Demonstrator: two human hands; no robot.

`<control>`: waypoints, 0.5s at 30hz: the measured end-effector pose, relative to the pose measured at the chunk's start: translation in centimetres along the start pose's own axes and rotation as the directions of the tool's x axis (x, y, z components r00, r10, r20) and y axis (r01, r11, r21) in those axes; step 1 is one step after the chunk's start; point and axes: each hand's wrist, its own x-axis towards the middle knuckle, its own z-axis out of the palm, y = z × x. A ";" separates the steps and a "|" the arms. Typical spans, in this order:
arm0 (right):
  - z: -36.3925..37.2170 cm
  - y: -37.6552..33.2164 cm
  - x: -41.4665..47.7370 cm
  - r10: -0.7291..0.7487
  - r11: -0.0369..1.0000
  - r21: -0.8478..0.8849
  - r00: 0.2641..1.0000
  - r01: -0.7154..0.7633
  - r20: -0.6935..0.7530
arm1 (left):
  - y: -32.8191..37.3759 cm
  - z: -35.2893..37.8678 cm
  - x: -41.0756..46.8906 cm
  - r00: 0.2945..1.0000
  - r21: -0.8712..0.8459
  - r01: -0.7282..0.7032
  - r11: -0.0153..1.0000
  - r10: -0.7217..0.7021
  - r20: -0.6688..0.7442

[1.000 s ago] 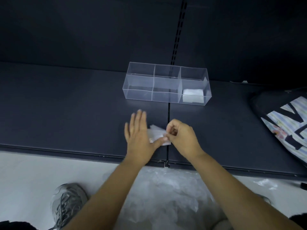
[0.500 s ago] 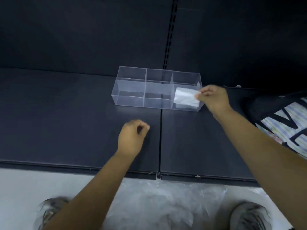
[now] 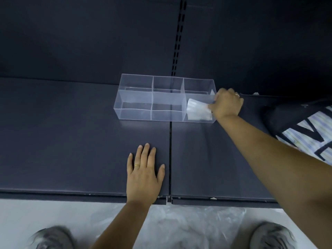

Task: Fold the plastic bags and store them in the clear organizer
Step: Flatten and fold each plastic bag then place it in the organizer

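Clear plastic six-compartment organizer [image 3: 134,114] sits on the dark grey shelf [image 3: 71,141]. The right hand [image 3: 227,104] reaches over its right end, its grip pinching a folded white plastic bag [image 3: 197,109] held inside the near right compartment. The left hand [image 3: 143,175] lies flat on the shelf, its grip released, holding nothing.

As I judge it, the springy fold may open once let go. The hand may also nudge the light organizer sideways, since nothing steadies it.

Crumpled clear plastic bags [image 3: 188,225] lie on the floor below. A black fabric bag [image 3: 305,126] at right carries large block lettering, of which only an "M" reads.
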 end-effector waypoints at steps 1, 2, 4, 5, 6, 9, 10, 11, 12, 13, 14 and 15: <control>-0.5 0.1 -0.2 0.001 0.998 0.069 1.000 0.000 -0.015 | 0.0 0.1 0.0 1.000 0.000 -0.003 1.000 0.003 -0.001; -1.1 0.3 -0.7 0.003 0.988 0.156 0.999 0.004 -0.039 | 0.0 0.1 0.1 1.000 0.003 -0.007 1.000 0.007 0.001; -2.4 0.8 -2.7 0.007 0.943 0.333 0.995 0.027 -0.098 | 0.0 0.3 0.2 1.000 0.020 -0.013 1.000 0.013 0.020; -2.9 1.2 -4.5 0.000 0.910 0.411 0.991 0.056 -0.135 | 0.0 0.3 0.2 1.000 0.029 -0.015 0.999 0.014 0.027; -3.2 1.5 -7.0 -0.021 0.873 0.476 0.984 0.106 -0.179 | -0.1 0.4 0.2 0.999 0.039 -0.016 0.999 0.014 0.031; -2.2 2.5 -18.0 -0.196 0.791 0.543 0.958 0.281 -0.211 | 0.0 0.6 0.3 0.998 0.053 -0.018 0.998 0.015 0.054; -1.4 3.1 -22.2 -0.288 0.788 0.526 0.947 0.320 -0.144 | 0.0 0.5 0.3 0.998 0.051 -0.022 0.998 0.019 0.064; -0.3 4.0 -26.1 -0.384 0.793 0.496 0.922 0.354 -0.045 | -0.1 0.5 0.3 0.997 0.054 -0.032 0.998 0.028 0.075; 1.0 5.1 -29.5 -0.458 0.815 0.445 0.883 0.370 0.106 | -0.3 0.4 0.0 0.995 0.065 -0.046 0.997 0.040 0.089; 2.3 6.5 -32.2 -0.488 0.853 0.363 0.820 0.375 0.299 | -0.6 0.4 -0.3 0.993 0.076 -0.060 0.995 0.052 0.104; 3.5 7.9 -34.3 -0.459 0.888 0.265 0.748 0.375 0.479 | -1.1 0.4 -0.9 0.991 0.086 -0.073 0.994 0.063 0.117; 4.6 9.5 -35.7 -0.389 0.913 0.152 0.690 0.379 0.611 | -1.5 0.4 -1.7 0.990 0.090 -0.084 0.992 0.072 0.124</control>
